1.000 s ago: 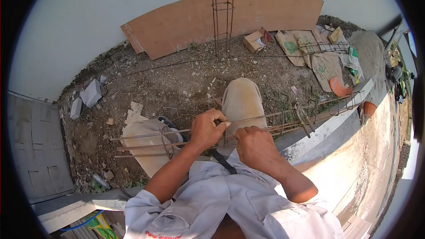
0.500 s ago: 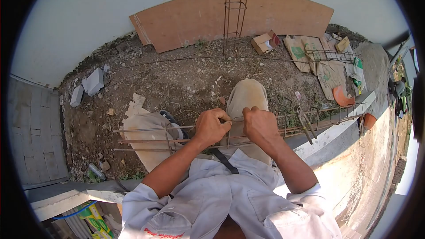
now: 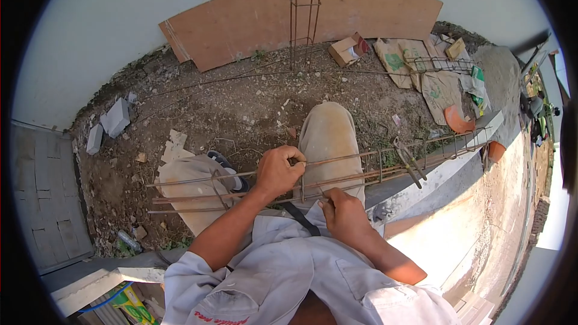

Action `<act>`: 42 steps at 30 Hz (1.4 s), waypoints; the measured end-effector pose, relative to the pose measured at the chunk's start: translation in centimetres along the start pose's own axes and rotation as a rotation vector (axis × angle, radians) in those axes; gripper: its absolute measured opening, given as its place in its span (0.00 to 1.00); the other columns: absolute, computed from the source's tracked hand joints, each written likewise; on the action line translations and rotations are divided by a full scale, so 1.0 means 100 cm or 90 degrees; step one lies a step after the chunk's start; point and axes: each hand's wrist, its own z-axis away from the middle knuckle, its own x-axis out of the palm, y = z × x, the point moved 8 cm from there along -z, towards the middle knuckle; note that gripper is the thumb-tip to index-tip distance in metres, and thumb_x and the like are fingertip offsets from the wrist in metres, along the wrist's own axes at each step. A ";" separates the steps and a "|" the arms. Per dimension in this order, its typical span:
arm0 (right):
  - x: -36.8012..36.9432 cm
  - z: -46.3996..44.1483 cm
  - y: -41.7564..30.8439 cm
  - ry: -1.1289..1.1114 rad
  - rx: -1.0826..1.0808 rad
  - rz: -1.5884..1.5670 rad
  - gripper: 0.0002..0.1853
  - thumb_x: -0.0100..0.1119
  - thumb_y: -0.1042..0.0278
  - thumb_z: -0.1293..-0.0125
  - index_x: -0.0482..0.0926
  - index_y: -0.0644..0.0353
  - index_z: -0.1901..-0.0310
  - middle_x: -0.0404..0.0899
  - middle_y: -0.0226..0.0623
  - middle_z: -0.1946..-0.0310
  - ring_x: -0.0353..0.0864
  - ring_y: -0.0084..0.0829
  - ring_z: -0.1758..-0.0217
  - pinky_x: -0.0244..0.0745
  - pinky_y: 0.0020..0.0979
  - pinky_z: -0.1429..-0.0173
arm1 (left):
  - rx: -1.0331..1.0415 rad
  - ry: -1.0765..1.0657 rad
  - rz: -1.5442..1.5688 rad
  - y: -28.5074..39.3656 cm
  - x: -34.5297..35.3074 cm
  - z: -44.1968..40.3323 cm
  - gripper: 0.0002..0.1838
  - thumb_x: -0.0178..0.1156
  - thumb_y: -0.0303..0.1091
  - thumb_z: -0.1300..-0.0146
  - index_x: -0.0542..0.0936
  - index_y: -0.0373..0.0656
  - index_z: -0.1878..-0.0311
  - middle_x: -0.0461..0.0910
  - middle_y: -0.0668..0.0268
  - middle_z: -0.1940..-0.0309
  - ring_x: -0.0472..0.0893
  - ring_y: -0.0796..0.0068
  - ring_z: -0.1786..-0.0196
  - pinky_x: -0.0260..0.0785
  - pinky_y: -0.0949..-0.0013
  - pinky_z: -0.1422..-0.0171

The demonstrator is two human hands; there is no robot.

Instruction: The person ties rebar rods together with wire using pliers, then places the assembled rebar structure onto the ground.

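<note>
a rebar cage across the knees, both hands at it

the cage (image 3: 340, 157) lies slantwise over the person's lap, its right part above a concrete ledge (image 3: 445, 165); the left hand (image 3: 280, 170) is closed on the upper rod, beside a stirrup at the middle; the right hand (image 3: 346, 213) is at the near, lower rods, fingers curled, thumb close to forefinger, though whether it grips anything cannot be told; pincers (image 3: 409, 162) hang on the upper rod, to the right of both hands; an orange curved piece (image 3: 459, 121) is near the cage's right end; farther out on the soil (image 3: 241, 105) are pale blocks (image 3: 117, 117), a carton (image 3: 345, 52) and flattened sacks (image 3: 441, 91); behind, a long board (image 3: 253, 27) leans on the wall (image 3: 120, 18), upright rods (image 3: 293, 24) before it
</note>
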 end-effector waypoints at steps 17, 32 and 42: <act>0.019 -0.008 -0.075 -0.238 -0.288 0.193 0.10 0.63 0.73 0.31 0.79 0.69 0.52 0.86 0.55 0.70 0.88 0.59 0.68 0.81 0.57 0.60 | 0.011 -0.011 -0.011 -0.004 0.001 -0.002 0.07 0.73 0.28 0.41 0.92 0.36 0.61 0.92 0.55 0.62 0.90 0.64 0.60 0.80 0.62 0.53; -0.087 0.017 -0.120 0.203 -0.579 0.276 0.13 0.76 0.65 0.41 0.83 0.58 0.58 0.82 0.40 0.58 0.83 0.44 0.52 0.78 0.47 0.44 | 0.050 0.002 0.004 -0.007 0.003 -0.005 0.13 0.76 0.41 0.34 0.93 0.38 0.60 0.89 0.57 0.67 0.86 0.66 0.67 0.75 0.60 0.60; -0.155 -0.004 0.232 0.090 0.197 0.481 0.41 0.71 0.74 0.36 0.69 0.51 0.21 0.80 0.51 0.38 0.78 0.57 0.32 0.70 0.59 0.27 | -0.083 -0.173 0.033 -0.025 0.007 -0.020 0.23 0.80 0.42 0.39 0.90 0.35 0.48 0.91 0.58 0.59 0.88 0.71 0.59 0.79 0.66 0.52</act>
